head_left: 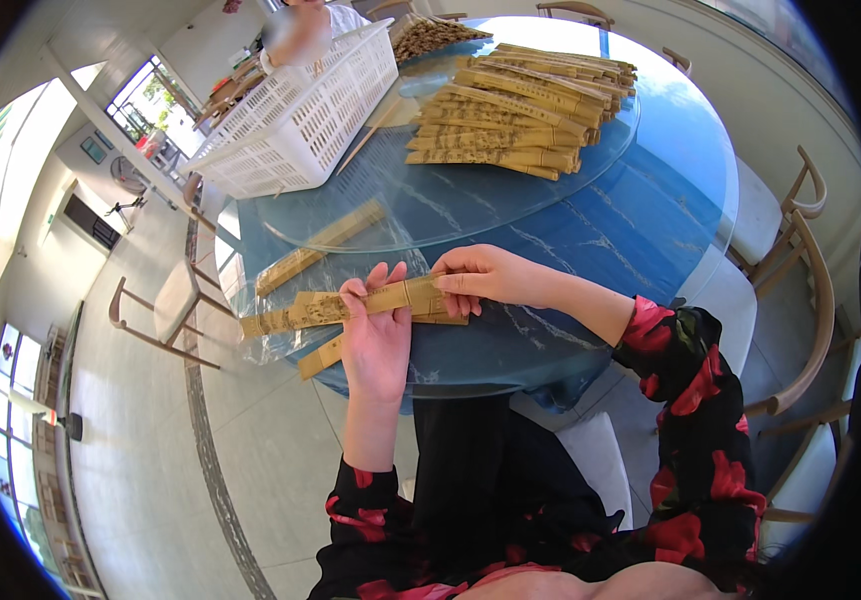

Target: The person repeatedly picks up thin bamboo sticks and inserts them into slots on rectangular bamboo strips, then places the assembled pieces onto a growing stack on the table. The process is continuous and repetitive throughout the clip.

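Note:
A long, narrow gold paper sleeve (300,314) with dark print lies across my left hand (375,350), whose fingers curl up around its middle. At the sleeve's right end, my right hand (470,278) pinches it between thumb and fingers. Whether anything is inside the sleeve cannot be seen. Below my hands another gold sleeve (320,358) lies at the table's near edge, partly covered by my left hand. Just beyond, a gold stack of sleeves (320,247) rests slantwise on clear plastic film (262,345).
A large heap of gold sleeves (520,115) sits on the glass turntable (490,205) of the blue-covered round table. Left of it stands a white slatted basket (315,130), with thin sticks (368,138) alongside and a pile of brown sticks (435,38) behind. Another person (342,20) is across the table. Wooden chairs (185,300) surround it.

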Tool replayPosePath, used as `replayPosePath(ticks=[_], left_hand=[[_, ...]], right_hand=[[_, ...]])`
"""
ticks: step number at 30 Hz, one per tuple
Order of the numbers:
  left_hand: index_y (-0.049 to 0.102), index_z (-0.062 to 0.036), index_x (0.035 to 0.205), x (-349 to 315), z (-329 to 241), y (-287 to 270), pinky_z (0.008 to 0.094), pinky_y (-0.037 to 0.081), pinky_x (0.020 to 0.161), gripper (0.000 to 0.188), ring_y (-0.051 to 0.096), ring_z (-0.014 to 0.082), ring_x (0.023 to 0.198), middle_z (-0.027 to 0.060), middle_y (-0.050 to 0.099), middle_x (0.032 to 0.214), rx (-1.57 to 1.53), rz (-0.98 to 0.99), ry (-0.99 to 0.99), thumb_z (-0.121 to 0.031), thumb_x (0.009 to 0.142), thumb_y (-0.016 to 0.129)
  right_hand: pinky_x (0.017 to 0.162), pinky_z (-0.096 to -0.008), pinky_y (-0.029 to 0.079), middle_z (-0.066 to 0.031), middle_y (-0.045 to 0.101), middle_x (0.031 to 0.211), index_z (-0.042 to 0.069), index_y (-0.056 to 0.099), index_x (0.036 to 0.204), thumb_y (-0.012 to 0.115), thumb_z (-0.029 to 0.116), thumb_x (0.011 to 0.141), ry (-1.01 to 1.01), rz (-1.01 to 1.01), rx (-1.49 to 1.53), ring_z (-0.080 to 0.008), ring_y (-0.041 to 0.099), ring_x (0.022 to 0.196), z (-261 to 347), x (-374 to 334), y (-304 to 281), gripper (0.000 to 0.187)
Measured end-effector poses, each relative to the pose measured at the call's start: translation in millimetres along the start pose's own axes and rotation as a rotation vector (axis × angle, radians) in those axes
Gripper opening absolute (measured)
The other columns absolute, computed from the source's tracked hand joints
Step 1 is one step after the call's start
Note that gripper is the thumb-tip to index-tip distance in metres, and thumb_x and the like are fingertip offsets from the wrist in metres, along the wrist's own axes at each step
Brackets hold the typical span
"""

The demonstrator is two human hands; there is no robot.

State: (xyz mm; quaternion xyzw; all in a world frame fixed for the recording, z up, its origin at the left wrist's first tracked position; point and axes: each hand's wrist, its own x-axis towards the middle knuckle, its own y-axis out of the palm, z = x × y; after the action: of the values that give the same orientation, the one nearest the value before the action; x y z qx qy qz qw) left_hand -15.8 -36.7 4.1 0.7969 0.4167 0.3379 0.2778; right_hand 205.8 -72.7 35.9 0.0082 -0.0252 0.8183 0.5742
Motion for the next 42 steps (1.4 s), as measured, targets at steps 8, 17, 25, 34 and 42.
replayPosePath(ticks=[8, 17, 25, 34, 42], left_hand=[[0.051, -0.0055, 0.139, 1.8, 4.4, 12.3, 0.0394, 0.041, 0.117, 0.04, 0.052, 0.0276, 0.138, 0.0156, 0.057, 0.146, 0.262, 0.013, -0.118, -0.034, 0.112, 0.051], [0.055, -0.0016, 0.133, -1.1, 3.5, 6.9, 0.0369, 0.047, 0.111, 0.03, 0.063, 0.0229, 0.124, 0.0149, 0.063, 0.136, 0.305, 0.111, -0.141, -0.022, 0.112, 0.05], [0.059, -0.0025, 0.124, -1.3, 5.5, 7.1, 0.0376, 0.051, 0.106, 0.026, 0.066, 0.0225, 0.115, 0.0121, 0.066, 0.123, 0.309, 0.094, -0.13, -0.024, 0.111, 0.053], [0.061, -0.001, 0.116, -6.8, 10.7, 14.6, 0.0326, 0.053, 0.095, 0.016, 0.066, 0.0182, 0.101, 0.0089, 0.068, 0.108, 0.555, 0.249, -0.166, -0.015, 0.108, 0.058], [0.068, -0.0017, 0.1, -13.8, 15.8, 40.8, 0.0276, 0.051, 0.076, 0.005, 0.067, 0.0175, 0.082, 0.007, 0.07, 0.09, 1.069, 0.339, -0.051, -0.006, 0.098, 0.068]], right_hand=[[0.05, -0.0178, 0.036, 0.0015, 0.062, 0.073, 0.002, 0.065, 0.115, 0.057, 0.027, 0.109, 0.02, -0.145, 0.15, -0.0031, 0.053, 0.058, 3.3, -1.9, -8.2, 0.026], [0.053, -0.0212, 0.04, -0.0005, 0.064, 0.077, 0.002, 0.069, 0.108, 0.064, 0.024, 0.106, -0.518, -1.047, 0.255, -0.0055, 0.052, 0.061, 36.7, -7.9, -116.8, 0.023], [0.056, -0.0302, 0.047, -0.0035, 0.065, 0.068, 0.006, 0.064, 0.13, 0.06, 0.021, 0.106, -0.509, -1.323, -0.4, -0.01, 0.057, 0.058, 29.4, -8.3, -129.7, 0.028], [0.1, -0.0412, 0.049, -0.0039, 0.065, 0.114, 0.012, 0.073, 0.113, 0.073, 0.022, 0.09, -0.647, -0.326, -1.176, -0.0262, 0.06, 0.115, -6.1, 20.5, -46.7, 0.025], [0.102, -0.0418, 0.047, -0.0027, 0.065, 0.117, 0.014, 0.074, 0.115, 0.073, 0.016, 0.09, -0.535, -0.332, -1.155, -0.0265, 0.059, 0.119, -3.3, 15.5, -48.4, 0.026]])
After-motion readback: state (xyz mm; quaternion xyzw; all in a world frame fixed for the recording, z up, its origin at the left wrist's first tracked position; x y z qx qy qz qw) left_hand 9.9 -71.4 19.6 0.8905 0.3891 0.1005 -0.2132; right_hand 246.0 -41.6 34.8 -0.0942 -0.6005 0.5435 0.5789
